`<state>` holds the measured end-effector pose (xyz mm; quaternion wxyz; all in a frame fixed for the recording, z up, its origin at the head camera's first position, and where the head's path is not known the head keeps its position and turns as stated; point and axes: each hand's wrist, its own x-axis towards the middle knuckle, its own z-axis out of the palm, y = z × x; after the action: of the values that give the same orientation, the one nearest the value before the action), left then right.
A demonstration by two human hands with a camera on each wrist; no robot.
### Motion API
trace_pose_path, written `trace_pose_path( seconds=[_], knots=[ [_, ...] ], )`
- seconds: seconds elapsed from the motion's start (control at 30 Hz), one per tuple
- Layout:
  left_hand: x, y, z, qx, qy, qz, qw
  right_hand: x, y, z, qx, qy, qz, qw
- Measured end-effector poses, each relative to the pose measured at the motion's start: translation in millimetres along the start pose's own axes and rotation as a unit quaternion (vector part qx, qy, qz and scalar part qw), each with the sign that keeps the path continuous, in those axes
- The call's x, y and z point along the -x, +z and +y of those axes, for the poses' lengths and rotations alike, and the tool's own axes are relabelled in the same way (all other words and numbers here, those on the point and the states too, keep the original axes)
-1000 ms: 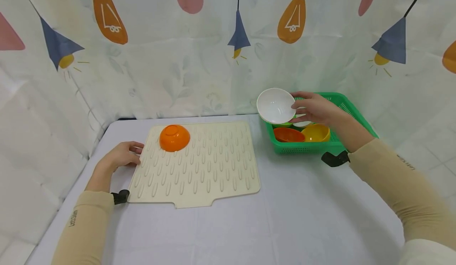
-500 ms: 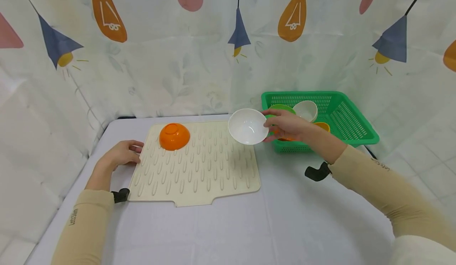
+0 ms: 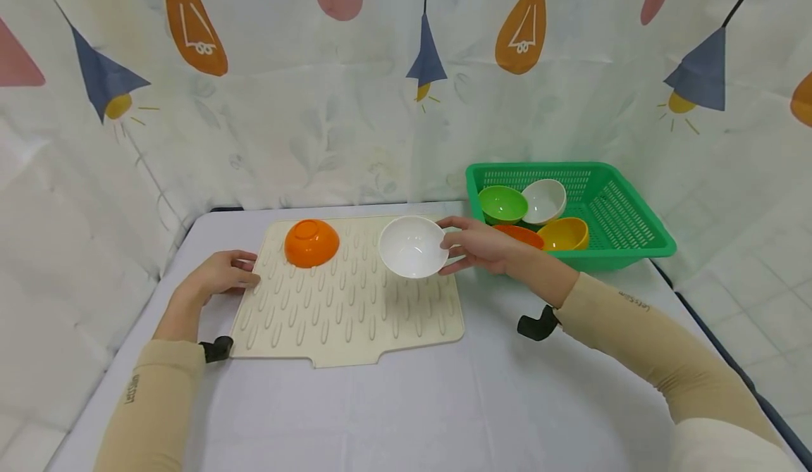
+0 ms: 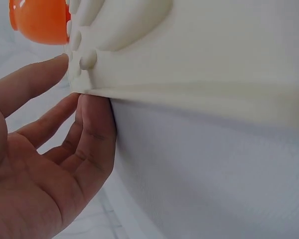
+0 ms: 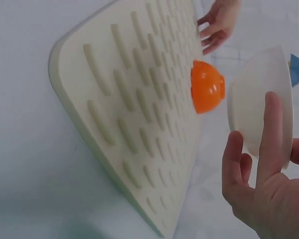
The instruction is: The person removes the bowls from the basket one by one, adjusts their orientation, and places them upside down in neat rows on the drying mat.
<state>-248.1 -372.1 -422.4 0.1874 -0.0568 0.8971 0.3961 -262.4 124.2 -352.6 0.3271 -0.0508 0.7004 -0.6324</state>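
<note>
My right hand (image 3: pixel 482 246) grips a white bowl (image 3: pixel 414 248) by its right side, fingers spread over the outer wall in the right wrist view. The bowl hangs above the right half of a cream draining mat (image 3: pixel 355 317), its hollow side facing the head camera. An orange bowl (image 3: pixel 311 243) lies upside down near the mat's back left corner. At the left edge of that mat is my left hand (image 3: pixel 218 272). The left wrist view has its fingertips (image 4: pixel 94 107) against the edge and its thumb beside the ridged top.
A green plastic basket (image 3: pixel 624 252) stands at the back right. In it are a light green bowl (image 3: pixel 502 204), another white bowl (image 3: pixel 545 201), a yellow bowl (image 3: pixel 564 234) and an orange-red bowl (image 3: pixel 520 235). A printed curtain (image 3: pixel 355 127) hangs behind the white-covered table (image 3: pixel 406 415).
My right hand has carried the white bowl left and down, from over the basket to over the mat. My left hand has barely shifted at the mat's edge.
</note>
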Motion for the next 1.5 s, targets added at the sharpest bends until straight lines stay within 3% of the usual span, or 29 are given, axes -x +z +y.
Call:
trace_pose_path(
  seconds=[0.2, 0.37, 0.53, 0.77, 0.9, 1.03, 1.23, 1.5],
  knots=[
    [4.0, 1.8, 3.9, -0.008, -0.007, 0.017, 0.9998, -5, 6.3, 8, -0.015, 0.006, -0.007, 1.0],
    [10.8, 9.1, 13.6, -0.003, 0.007, 0.085, 0.9963, -7, 8.5, 12, -0.014, 0.01, 0.0, 1.0],
    [20.0, 19.1, 29.8, 0.043, 0.038, 0.152, 0.9866, -9, 9.3, 16, -0.012, 0.014, 0.01, 1.0],
    [39.2, 37.5, 65.2, 0.087, 0.091, 0.185, 0.9747, -9, 10.1, 22, -0.018, 0.015, 0.013, 1.0],
    [48.3, 56.0, 92.1, 0.125, 0.126, 0.145, 0.9734, -10, 9.0, 24, -0.022, 0.013, 0.015, 1.0],
    [49.5, 78.0, 113.8, 0.175, 0.152, 0.056, 0.9712, -10, 9.2, 26, -0.032, 0.012, 0.013, 0.999],
    [41.4, 111.5, 133.4, 0.25, 0.152, -0.071, 0.9535, -10, 10.5, 29, -0.042, 0.011, 0.009, 0.999],
    [25.9, 141.6, 144.2, 0.288, 0.137, -0.161, 0.9339, -9, 14.2, 34, -0.049, 0.015, 0.004, 0.999]
  ],
)
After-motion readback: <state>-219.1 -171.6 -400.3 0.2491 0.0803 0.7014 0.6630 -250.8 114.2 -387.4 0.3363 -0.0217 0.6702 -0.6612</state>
